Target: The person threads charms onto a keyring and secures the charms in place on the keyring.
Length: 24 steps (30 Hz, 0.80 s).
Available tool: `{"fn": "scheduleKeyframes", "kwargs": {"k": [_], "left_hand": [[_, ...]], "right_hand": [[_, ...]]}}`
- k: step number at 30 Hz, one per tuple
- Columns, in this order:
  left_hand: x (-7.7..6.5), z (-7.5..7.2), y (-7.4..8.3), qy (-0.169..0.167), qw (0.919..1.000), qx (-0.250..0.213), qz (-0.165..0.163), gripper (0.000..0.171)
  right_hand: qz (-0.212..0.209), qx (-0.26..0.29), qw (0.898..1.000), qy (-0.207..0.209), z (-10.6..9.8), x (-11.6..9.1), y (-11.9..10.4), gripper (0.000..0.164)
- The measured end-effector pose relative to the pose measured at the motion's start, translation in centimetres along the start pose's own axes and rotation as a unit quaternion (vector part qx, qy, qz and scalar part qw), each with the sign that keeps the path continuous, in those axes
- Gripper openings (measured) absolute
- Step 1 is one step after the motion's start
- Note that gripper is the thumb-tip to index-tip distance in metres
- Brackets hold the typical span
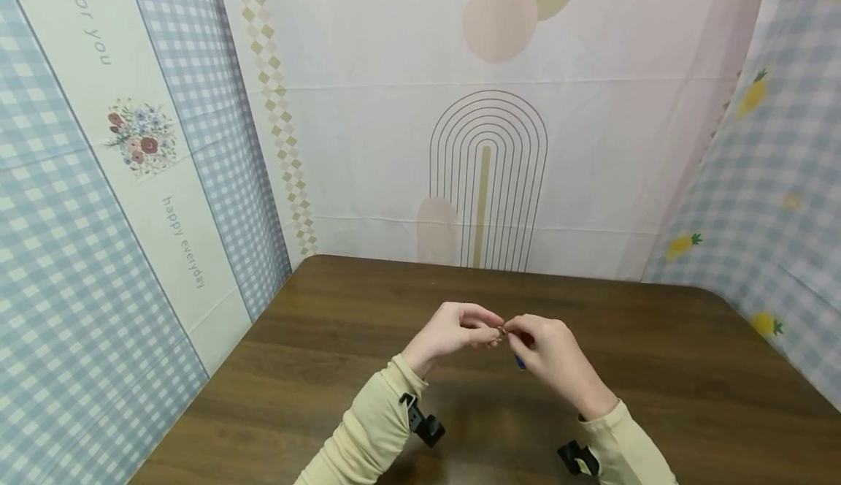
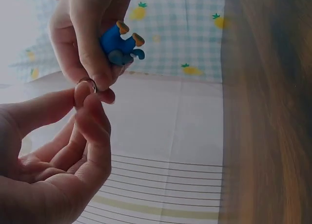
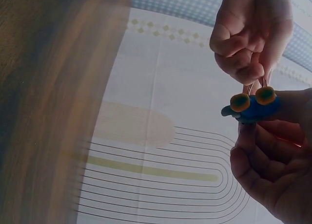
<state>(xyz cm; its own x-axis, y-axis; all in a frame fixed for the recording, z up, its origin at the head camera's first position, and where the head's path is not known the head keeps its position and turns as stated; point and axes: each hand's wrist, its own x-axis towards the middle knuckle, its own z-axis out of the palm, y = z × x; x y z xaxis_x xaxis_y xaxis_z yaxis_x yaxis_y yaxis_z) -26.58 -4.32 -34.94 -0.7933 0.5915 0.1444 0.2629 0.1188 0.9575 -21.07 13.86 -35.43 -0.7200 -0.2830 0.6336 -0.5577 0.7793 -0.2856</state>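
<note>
Pinching the ring point(image 2: 94, 86) above the tabletop point(image 1: 315, 383), the left hand point(image 1: 456, 330) and right hand point(image 1: 552, 350) each had a fingertip grip. The blue figure point(image 2: 114, 44) lay against the right hand; steady left pressure and small right movements seemed best.

Keychain point(image 2: 113, 42) between left grip point(image 1: 452, 333), right grip point(image 1: 550, 353); table point(image 1: 328, 339) below.
</note>
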Motion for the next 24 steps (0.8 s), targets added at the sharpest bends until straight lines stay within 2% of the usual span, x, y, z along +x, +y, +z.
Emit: {"fn": "scheduleKeyframes", "kwargs": {"k": [3, 5, 9, 11, 16, 20, 24], "left_hand": [[-0.4, 0.0, 0.0, 0.012, 0.9998, -0.012, 0.006, 0.022], [-0.7, 0.0, 0.0, 0.030, 0.9995, -0.003, 0.012, 0.020], [-1.3, 0.0, 0.0, 0.053, 0.9969, 0.050, 0.031, 0.016], [-1.5, -0.1, 0.0, 0.056, 0.9941, 0.083, 0.042, 0.015], [-2.0, -0.2, -0.1, 0.047, 0.9882, 0.131, 0.064, 0.012], [-2.2, -0.3, -0.4, 0.037, 0.9879, 0.132, 0.072, 0.013], [-2.4, -0.2, -0.6, 0.024, 0.9944, 0.081, 0.064, 0.016]], "right_hand": [[0.015, 0.010, 1.000, -0.002, 0.0, -0.2, -0.6, 0.015], [0.021, 0.015, 1.000, -0.007, 0.1, -0.3, -1.0, 0.016], [0.029, 0.013, 0.999, -0.020, 0.3, -0.5, -1.8, 0.016], [0.031, 0.012, 0.999, -0.026, 0.4, -0.6, -2.0, 0.015], [0.027, 0.019, 0.999, -0.038, 0.5, -0.8, -2.6, 0.015], [0.018, 0.010, 0.999, -0.027, 0.7, -1.0, -3.0, 0.016], [0.025, -0.007, 1.000, -0.005, 0.9, -1.1, -3.4, 0.016]]}}
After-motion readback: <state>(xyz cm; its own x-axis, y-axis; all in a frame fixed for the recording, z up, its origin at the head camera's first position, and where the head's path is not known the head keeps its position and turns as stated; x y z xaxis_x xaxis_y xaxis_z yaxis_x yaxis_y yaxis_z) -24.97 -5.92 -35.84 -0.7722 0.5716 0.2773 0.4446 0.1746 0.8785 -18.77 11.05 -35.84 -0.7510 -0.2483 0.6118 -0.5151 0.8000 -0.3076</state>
